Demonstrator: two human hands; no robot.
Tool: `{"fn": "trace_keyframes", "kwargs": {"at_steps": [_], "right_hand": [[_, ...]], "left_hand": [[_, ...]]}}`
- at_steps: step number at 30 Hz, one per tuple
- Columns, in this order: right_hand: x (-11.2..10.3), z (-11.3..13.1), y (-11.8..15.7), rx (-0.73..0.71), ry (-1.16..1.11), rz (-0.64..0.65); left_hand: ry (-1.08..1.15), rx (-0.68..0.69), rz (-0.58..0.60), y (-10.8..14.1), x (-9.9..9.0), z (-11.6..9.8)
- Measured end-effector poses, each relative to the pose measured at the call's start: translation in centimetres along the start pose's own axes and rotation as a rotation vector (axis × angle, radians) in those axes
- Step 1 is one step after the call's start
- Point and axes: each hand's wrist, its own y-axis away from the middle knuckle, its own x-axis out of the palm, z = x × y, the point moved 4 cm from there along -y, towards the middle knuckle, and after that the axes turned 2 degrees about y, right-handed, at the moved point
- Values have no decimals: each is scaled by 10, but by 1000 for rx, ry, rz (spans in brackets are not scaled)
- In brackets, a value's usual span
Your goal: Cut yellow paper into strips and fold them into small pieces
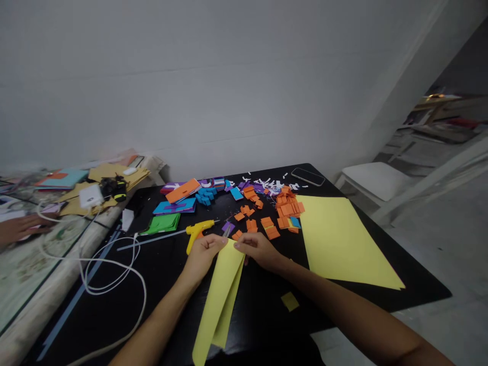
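A folded sheet of yellow paper (218, 305) hangs toward me over the front of the black table. Its far end is pinched by my left hand (204, 254) on one side and my right hand (263, 251) on the other. Just beyond that end, metal blades that look like scissors (227, 231) lie on the table, the rest hidden by paper and hands. Left of them is a yellow hot glue gun (197, 231). Small folded orange paper pieces (270, 227) are scattered past my right hand, and a small yellow square (290, 301) lies by my right forearm.
Large yellow sheets (339, 239) cover the table's right part, with a phone (308, 176) behind. Green paper (163, 223), blue paper (175, 206) and white scraps (272, 187) lie farther back. A white cable (143, 284) loops at left, near another person's hand (26, 227). A white chair (371, 180) stands right.
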Motion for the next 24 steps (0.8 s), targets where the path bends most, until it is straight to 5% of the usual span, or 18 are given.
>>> {"fn": "trace_keyframes", "kwargs": {"at_steps": [5,11,14,18,21,24], "right_hand": [[-3,0,-2,-59,69,-96],[-34,15,-7,-76,62,-304],[-55,21,-8,-74,-6,-461],[-71,21,-9,-75,-163,-594],[-67,21,-10,-76,-257,-474],[-48,22,-8,39,-334,-16]], "left_hand": [[18,-3,39,2,6,-1],[-38,-59,107,3,2,-3],[-62,-96,100,1,-6,-5],[7,28,3,-3,-20,-14],[117,146,-166,-4,-30,-20],[131,223,-242,-4,-34,-21]]}}
